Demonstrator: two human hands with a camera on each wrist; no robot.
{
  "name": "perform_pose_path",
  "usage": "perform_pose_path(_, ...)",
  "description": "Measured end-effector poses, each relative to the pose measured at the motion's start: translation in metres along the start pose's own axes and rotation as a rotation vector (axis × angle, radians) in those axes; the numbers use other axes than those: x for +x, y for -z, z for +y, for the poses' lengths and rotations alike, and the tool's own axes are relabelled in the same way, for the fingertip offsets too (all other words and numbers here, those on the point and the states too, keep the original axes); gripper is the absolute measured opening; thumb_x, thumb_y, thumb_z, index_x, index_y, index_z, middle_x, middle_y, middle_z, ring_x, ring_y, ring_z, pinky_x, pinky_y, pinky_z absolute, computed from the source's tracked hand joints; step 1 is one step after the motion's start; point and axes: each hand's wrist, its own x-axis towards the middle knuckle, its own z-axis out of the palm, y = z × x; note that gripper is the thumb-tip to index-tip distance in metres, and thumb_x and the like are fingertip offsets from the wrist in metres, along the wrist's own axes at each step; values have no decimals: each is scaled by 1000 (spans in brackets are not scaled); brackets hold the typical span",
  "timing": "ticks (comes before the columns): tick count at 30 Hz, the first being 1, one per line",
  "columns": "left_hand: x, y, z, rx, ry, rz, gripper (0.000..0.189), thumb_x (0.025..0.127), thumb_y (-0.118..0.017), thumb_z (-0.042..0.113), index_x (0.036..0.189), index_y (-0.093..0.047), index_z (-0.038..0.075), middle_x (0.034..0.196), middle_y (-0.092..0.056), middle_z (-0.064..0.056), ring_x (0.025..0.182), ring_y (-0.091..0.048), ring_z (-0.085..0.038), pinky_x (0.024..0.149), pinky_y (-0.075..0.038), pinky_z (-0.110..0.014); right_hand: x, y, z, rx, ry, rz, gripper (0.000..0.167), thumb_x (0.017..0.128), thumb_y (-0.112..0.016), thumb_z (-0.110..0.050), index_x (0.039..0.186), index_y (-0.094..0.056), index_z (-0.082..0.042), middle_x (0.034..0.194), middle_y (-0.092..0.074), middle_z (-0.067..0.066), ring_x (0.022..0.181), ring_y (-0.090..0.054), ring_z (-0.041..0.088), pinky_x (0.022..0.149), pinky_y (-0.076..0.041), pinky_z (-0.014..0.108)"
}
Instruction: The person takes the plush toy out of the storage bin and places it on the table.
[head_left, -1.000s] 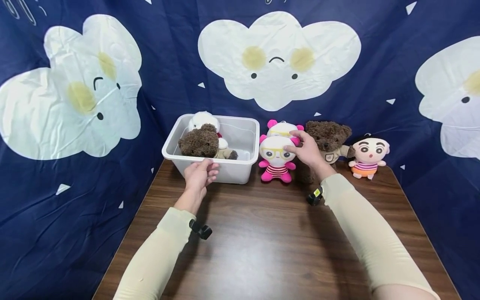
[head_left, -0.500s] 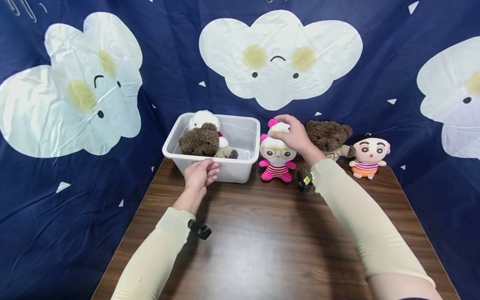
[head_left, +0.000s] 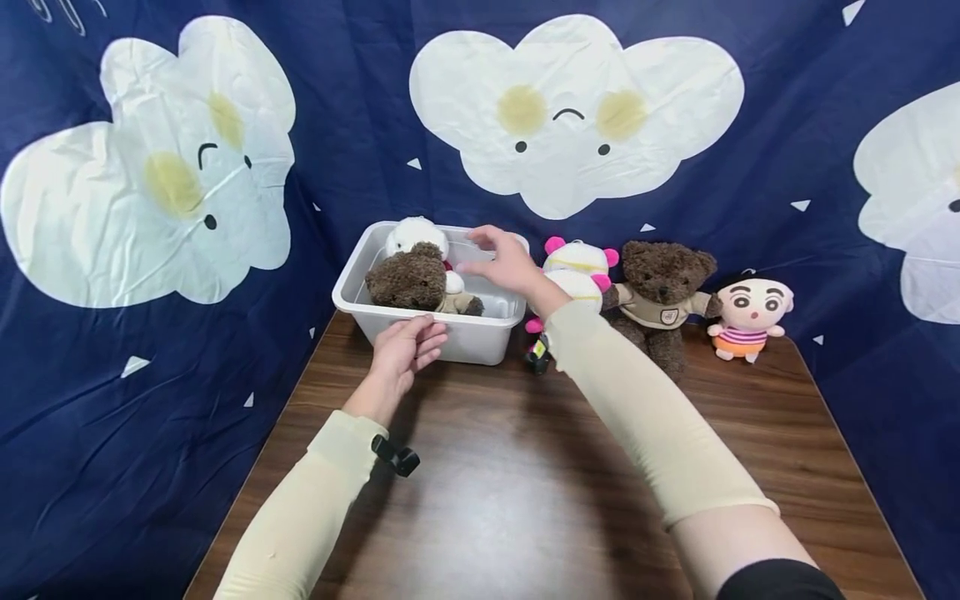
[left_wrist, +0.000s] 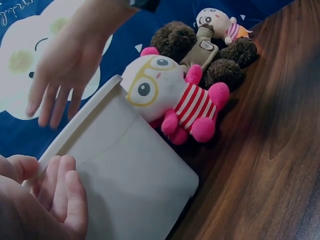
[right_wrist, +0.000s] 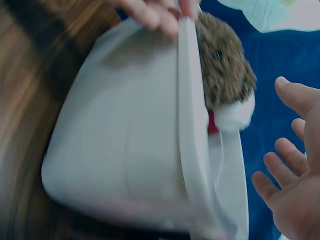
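A dark wood counter [head_left: 465, 500] meets a blue curtain [head_left: 345, 125]. Nearest, the left hand [head_left: 401, 346] pinches the near rim of the bin [head_left: 461, 342] between thumb and fingers. At its 2 o'clock the right hand [head_left: 506, 262], over the pandas [head_left: 581, 286] half a second ago, is now above the bin, fingers spread, holding nothing. Inside lies a bear [head_left: 408, 279], a white toy [head_left: 414, 236] at its 12 o'clock. At the bin's 3 o'clock: the pandas, another bear [head_left: 663, 279], a doll [head_left: 753, 304].
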Motion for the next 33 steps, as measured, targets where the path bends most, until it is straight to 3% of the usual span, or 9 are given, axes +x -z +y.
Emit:
perform_pose_path(5, 2, 1, 0, -6, -5, -2, 18, 100, -67, 19, 112, -58, 9, 86, -79, 0, 75, -77, -11, 68, -64, -24, 14, -28, -10, 2, -24, -73, 72, 88, -82, -28, 147, -49, -3, 153, -51, 16, 142, -48, 36, 119, -42, 46)
perform_pose_path(15, 5, 0, -2, -4, -5, 28, 17, 98, -67, 17, 110, -58, 9, 83, -79, 0, 71, -77, -11, 63, -64, -24, 22, -57, -28, -206, -30, -120, 76, 87, -81, -38, 150, -48, -12, 148, -58, 10, 136, -55, 24, 114, -45, 32)
perform_pose_path(24, 3, -2, 1, 27, -1, 33, 18, 97, -67, 17, 111, -58, 9, 83, -79, 1, 71, -76, -10, 67, -64, -26, 24, -69, -29, -309, -52, -118, 83, 86, -82, -42, 151, -44, -9, 148, -56, 10, 138, -52, 23, 117, -42, 32)
perform_pose_path(33, 0, -2, 3, 45, 4, 43, 18, 97, -68, 17, 111, -61, 9, 81, -79, 2, 69, -76, -9, 60, -63, -23, 20, -71, -28, -370, -102, -126, 80, 83, -85, -40, 148, -50, -9, 146, -53, 15, 136, -50, 27, 118, -41, 35)
